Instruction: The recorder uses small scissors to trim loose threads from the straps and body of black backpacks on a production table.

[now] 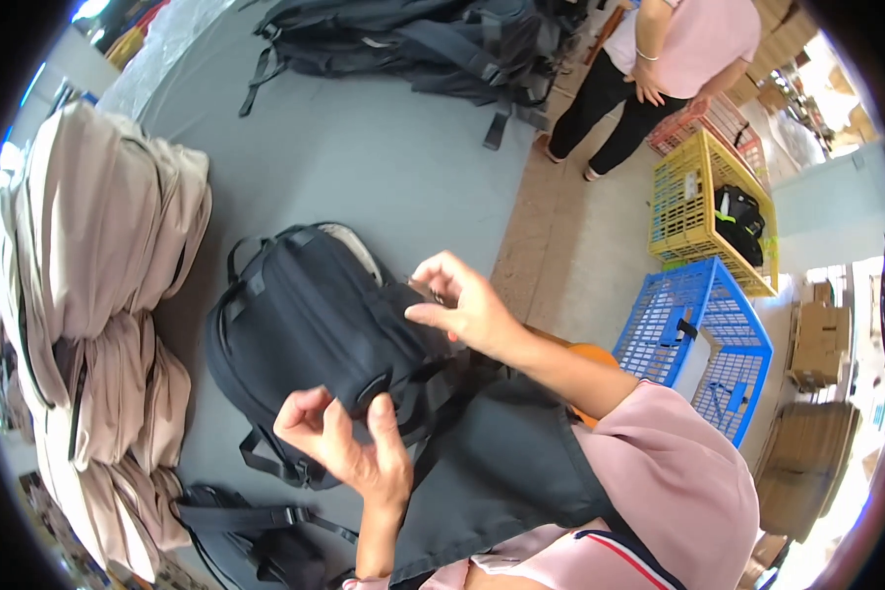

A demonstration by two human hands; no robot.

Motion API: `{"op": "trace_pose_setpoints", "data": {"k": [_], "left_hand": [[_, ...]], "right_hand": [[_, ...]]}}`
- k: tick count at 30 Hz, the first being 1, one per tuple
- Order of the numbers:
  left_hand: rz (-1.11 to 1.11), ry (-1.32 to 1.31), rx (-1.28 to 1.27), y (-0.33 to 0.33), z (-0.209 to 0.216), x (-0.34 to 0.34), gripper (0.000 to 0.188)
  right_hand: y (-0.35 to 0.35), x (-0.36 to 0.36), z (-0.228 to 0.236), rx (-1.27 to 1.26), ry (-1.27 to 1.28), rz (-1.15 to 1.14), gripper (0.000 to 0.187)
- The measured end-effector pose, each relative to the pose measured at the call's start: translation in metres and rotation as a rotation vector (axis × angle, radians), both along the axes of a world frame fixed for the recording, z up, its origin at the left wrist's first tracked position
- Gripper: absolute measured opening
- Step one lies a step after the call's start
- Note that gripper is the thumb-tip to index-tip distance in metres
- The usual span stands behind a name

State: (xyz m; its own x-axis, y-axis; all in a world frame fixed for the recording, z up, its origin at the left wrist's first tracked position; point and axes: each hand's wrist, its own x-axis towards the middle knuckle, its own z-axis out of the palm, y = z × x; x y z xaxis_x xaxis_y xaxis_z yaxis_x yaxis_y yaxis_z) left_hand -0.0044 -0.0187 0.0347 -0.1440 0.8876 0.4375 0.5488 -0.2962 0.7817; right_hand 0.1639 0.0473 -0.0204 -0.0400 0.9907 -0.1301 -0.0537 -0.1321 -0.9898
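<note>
A black backpack (315, 305) lies on the grey table in front of me. My left hand (349, 442) is at its near edge, palm up, with thumb and bent fingers apart and nothing visible between them. Over the bag's right side my right hand (462, 307) is closed, fingers curled around a small dark object that I cannot make out. Beneath that hand, part of the bag's right side and its straps is hidden.
Beige bags (98, 226) are stacked along the left. More black backpacks (413, 39) lie at the table's far end, and another black bag (256, 541) sits near left. Beyond the right edge stand a blue crate (649, 324), a yellow crate (683, 206) and a person (678, 49).
</note>
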Motion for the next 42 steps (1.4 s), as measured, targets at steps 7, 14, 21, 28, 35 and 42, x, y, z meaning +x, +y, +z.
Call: {"op": "trace_pose_setpoints", "data": {"k": [7,14,21,28,35,42], "left_hand": [[-0.433,-1.09,-0.531,0.003,-0.006,0.009,0.034],[-0.494,-1.716,-1.068,-0.003,-0.021,0.021,0.027],[-0.653,-1.697,-1.085,0.004,-0.026,0.017,0.037],[-0.635,-1.518,-1.112,-0.004,-0.037,0.015,0.046],[-0.645,-0.801,-0.861,-0.012,-0.032,0.011,0.065],[-0.311,-0.172,-0.556,-0.004,-0.019,0.023,0.033]], "right_hand": [[-0.005,-0.009,0.0,-0.139,0.151,0.201,0.022],[-0.006,-0.023,-0.007,-0.379,0.518,0.457,0.035],[-0.005,-0.019,-0.029,-0.597,0.683,0.509,0.032],[0.0,-0.009,-0.012,-0.591,0.739,0.512,0.039],[0.002,-0.007,0.018,-0.402,0.543,0.403,0.044],[-0.001,-0.018,0.021,-0.039,0.291,0.187,0.028]]}}
